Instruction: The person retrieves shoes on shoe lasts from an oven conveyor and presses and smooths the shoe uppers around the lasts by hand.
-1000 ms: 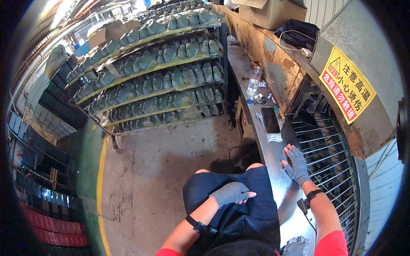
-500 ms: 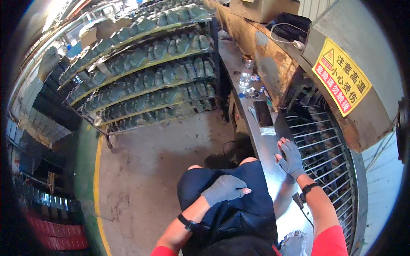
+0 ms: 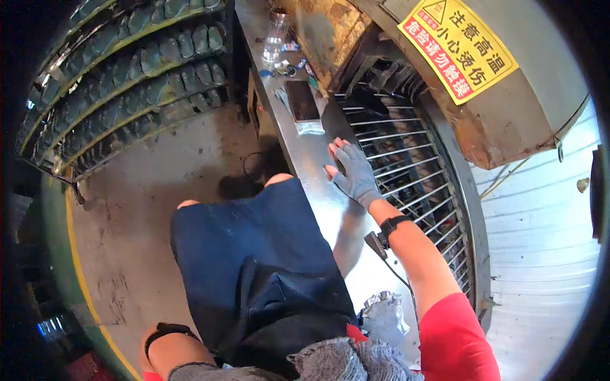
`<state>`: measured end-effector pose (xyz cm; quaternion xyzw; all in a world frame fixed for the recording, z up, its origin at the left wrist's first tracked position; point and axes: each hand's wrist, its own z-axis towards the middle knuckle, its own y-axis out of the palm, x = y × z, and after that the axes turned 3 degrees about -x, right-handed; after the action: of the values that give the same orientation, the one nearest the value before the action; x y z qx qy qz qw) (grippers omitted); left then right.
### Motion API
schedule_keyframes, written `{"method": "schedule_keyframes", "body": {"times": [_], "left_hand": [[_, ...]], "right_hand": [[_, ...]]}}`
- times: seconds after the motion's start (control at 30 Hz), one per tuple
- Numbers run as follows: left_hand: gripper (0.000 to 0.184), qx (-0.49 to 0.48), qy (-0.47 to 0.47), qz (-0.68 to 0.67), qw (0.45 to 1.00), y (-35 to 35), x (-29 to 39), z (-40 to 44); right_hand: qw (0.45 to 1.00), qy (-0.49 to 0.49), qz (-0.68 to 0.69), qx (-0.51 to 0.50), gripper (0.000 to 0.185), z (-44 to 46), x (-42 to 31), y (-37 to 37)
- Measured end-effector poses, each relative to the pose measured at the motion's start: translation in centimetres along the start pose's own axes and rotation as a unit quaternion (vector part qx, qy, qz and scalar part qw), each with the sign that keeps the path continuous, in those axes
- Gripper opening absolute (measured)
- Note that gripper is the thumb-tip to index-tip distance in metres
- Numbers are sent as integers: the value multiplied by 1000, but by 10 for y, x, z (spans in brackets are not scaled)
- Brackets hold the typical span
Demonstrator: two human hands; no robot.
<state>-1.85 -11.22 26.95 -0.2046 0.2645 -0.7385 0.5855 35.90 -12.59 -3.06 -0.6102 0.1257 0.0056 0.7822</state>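
Bench (image 3: pixel 324 197), bottle (image 3: pixel 274 44) (clear), rack (image 3: pixel 237 70) — shoe-shaped pieces (image 3: pixel 201 41) inside

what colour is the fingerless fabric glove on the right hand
The fingerless fabric glove on the right hand is grey, clearest in the head view.

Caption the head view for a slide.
Gloved right hand at the metal bench beside a barred grate, with a phone and clear bottle farther along.

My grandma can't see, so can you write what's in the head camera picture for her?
A grey-gloved right hand lies open on a metal bench beside a barred grate. A phone and bottle are farther along the bench; a yellow warning sign is upper right, loaded shelves upper left.
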Motion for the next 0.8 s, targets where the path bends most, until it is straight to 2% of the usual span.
{"method": "schedule_keyframes", "body": {"times": [0.1, 0.13, 0.23, 0.27, 0.37, 0.43, 0.5, 0.57, 0.63, 0.7, 0.77, 0.8], "left_hand": [[43, -42, -20, 45, 998, -1, 22, 1], [44, 34, -149, 35, 988, 10, 43, 6], [49, -97, -213, 201, 951, 7, 83, -32], [49, -89, -257, 222, 936, 30, 111, -52], [46, -85, -331, 16, 940, 11, 29, 7], [31, -155, -241, -45, 957, 23, -19, 4], [27, -222, -140, -112, 958, 40, -48, -8], [34, -291, -211, -141, 923, 67, -67, -37], [43, -280, -249, -147, 915, 101, -80, -86], [47, -374, -284, -194, 861, 127, -91, -143], [48, -462, -307, -180, 813, 152, -86, -200], [48, -445, -314, -193, 816, 161, -81, -225]], "right_hand": [[1000, 2, -19, -6, 61, 0, -2, 0], [1000, -9, -21, 5, 61, 1, -1, 1], [999, -24, -22, 16, 60, -1, 1, 4], [999, -25, -8, 20, 60, -2, 1, 5], [999, -16, 15, 34, 60, -1, -1, 6], [999, -20, 8, 48, 61, -1, 1, 9], [1000, -13, -20, 0, 60, -2, 0, 0], [1000, -21, 8, 16, 60, -5, 3, 3], [999, -28, -13, 9, 62, -4, 5, 4], [999, -27, -1, 23, 63, -7, 8, 11], [999, -28, -3, 38, 65, -12, 5, 7], [999, -20, 11, 38, 65, -14, 2, 5]]}}
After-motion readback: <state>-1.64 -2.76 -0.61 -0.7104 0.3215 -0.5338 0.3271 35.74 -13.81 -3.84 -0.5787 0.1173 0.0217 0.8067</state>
